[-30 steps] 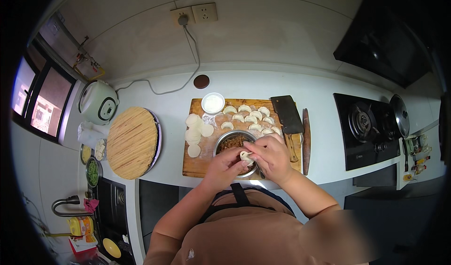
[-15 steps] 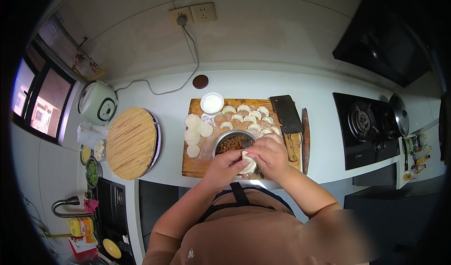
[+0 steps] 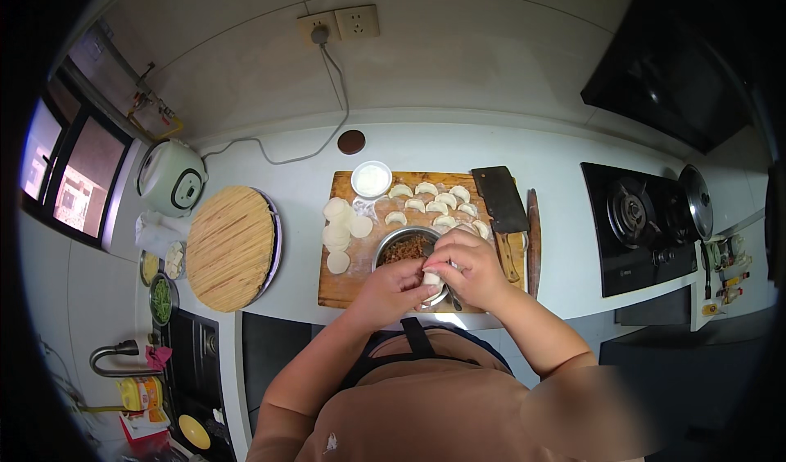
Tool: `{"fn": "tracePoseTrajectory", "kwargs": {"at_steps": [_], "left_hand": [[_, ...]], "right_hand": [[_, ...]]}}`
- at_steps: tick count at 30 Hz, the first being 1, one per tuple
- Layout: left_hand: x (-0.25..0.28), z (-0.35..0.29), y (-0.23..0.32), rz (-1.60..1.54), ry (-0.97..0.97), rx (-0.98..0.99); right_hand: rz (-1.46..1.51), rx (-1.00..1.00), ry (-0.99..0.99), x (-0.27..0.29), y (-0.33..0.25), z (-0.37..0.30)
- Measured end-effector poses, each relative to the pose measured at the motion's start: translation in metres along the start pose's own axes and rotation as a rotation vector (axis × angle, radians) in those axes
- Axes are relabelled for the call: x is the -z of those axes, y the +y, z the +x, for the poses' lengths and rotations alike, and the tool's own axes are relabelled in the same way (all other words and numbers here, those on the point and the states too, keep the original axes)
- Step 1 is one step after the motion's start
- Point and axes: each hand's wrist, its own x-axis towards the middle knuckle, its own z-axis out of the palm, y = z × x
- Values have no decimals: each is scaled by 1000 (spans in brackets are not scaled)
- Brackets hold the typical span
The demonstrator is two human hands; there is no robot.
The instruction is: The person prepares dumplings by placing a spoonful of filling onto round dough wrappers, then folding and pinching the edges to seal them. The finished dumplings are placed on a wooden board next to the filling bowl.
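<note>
A pale dumpling (image 3: 432, 281) is pinched between both hands, partly hidden by the fingers. My left hand (image 3: 390, 293) supports it from the left, while the fingertips of my right hand (image 3: 470, 270) press along its edge. Under the hands stands a metal bowl of brown minced filling (image 3: 403, 250), with a spoon (image 3: 455, 300) leaning in it. Several folded dumplings (image 3: 441, 203) lie on the wooden cutting board (image 3: 341, 286) beyond the bowl. Round dough wrappers (image 3: 336, 235) overlap at the board's left side, near a small bowl of white powder (image 3: 372, 180).
A cleaver (image 3: 500, 201) lies on the board's right, beside a rolling pin (image 3: 534, 243). Left of the board is a round wooden lid (image 3: 230, 249), with a rice cooker (image 3: 171, 180) behind it. A gas stove (image 3: 634, 226) is at the right, a sink (image 3: 196, 364) at the lower left.
The right fingers have shifted over the dumpling's edge and now cover more of it. Both hands stay over the bowl, and the dumpling looks narrower from above.
</note>
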Motion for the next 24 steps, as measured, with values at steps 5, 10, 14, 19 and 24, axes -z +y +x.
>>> {"fn": "tracePoseTrajectory", "kwargs": {"at_steps": [5, 10, 14, 19, 24], "left_hand": [[-6, 2, 10, -55, 27, -78], [-3, 3, 4, -67, 75, -172], [-3, 6, 3, -25, 69, -137], [-7, 4, 2, 14, 114, -105], [-9, 4, -3, -14, 175, -230]], "right_hand": [[-52, 51, 23, -1, 5, 1], [-185, -38, -73, 3, 7, 0], [-198, -28, -104, -4, 6, -3], [-195, -18, -77, -8, 7, -2], [-203, -57, -110, -4, 7, -5]]}}
